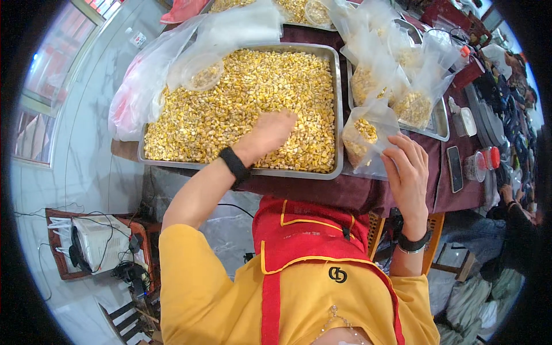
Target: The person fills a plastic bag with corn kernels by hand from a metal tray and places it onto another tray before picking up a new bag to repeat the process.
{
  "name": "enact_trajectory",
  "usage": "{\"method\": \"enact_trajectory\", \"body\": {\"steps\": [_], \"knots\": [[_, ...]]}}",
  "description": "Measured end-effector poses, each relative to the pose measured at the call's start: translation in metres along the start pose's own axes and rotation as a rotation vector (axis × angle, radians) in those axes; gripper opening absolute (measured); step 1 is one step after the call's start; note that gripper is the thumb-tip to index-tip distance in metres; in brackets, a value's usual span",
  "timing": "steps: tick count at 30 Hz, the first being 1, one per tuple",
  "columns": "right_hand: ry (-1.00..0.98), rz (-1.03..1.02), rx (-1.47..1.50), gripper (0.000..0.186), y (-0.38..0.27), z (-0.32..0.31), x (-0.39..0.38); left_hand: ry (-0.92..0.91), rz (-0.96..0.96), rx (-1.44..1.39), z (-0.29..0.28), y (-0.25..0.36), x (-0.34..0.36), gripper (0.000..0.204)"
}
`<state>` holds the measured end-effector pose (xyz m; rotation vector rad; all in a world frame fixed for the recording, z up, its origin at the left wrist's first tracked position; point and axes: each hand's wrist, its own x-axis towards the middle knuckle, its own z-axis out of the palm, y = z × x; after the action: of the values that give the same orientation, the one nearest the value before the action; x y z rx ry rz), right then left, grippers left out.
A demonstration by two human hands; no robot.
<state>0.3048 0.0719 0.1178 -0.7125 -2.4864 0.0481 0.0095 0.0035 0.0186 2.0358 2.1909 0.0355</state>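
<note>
A steel tray (338, 115) holds a broad bed of yellow corn kernels (201, 132). My left hand (272, 133) is down on the kernels right of the middle, fingers curled and closed; what they hold is hidden. My right hand (407, 167) grips the edge of a clear plastic bag (362, 152) with some kernels inside, lying just right of the tray. A small round plastic container (204, 77) rests on the kernels near the back left, beside loose empty bags (138, 92).
Filled bags (411, 109) sit on another tray (440, 129) at right. A phone (455, 169) and jars (475, 168) lie on the maroon tablecloth (437, 190). More corn trays (294, 11) are behind. A white appliance (100, 241) and cables are at lower left. People (512, 201) are at far right.
</note>
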Motion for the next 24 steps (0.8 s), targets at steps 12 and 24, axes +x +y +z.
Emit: {"method": "enact_trajectory", "body": {"steps": [12,24], "knots": [[0.012,-0.030,0.041,0.011,0.001,0.000,0.002,0.102,-0.264,-0.642,-0.034,-0.048,-0.018,0.021],[0.020,-0.008,0.048,0.013,0.003,0.001,0.000,-0.026,-0.124,-1.056,-0.029,-0.013,0.002,0.024]]}}
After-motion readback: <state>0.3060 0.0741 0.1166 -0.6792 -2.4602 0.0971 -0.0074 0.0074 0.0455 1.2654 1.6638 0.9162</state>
